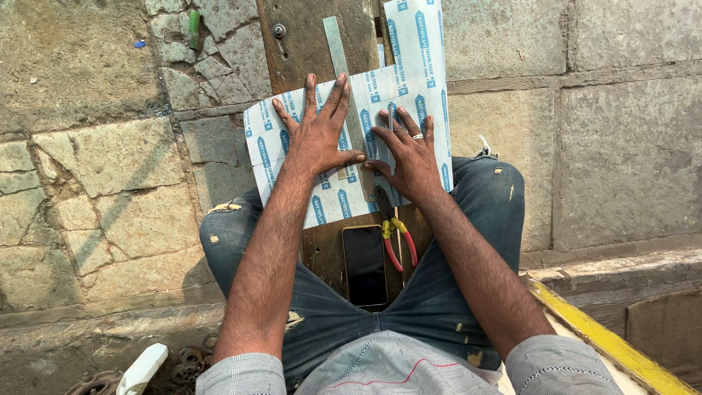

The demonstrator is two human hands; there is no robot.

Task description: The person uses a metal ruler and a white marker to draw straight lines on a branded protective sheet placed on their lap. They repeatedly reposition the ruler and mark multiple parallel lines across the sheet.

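A white sheet (274, 146) with blue printed marks lies across a dark wooden board (296, 36) between my knees. My left hand (318, 132) is spread flat, pressing a metal ruler (336, 47) down on the sheet. My right hand (409, 153), with a ring on one finger, rests on the sheet just right of the ruler and grips a thin blade-like tool against the ruler's edge. A second printed sheet (420, 36) extends upward past my right hand.
A black phone (364, 265) and red-and-yellow handled pliers (398, 245) lie on the board near my lap. Stone paving surrounds me. A yellow-edged board (607, 340) is at lower right; metal rings (186, 362) and a white object (142, 369) at lower left.
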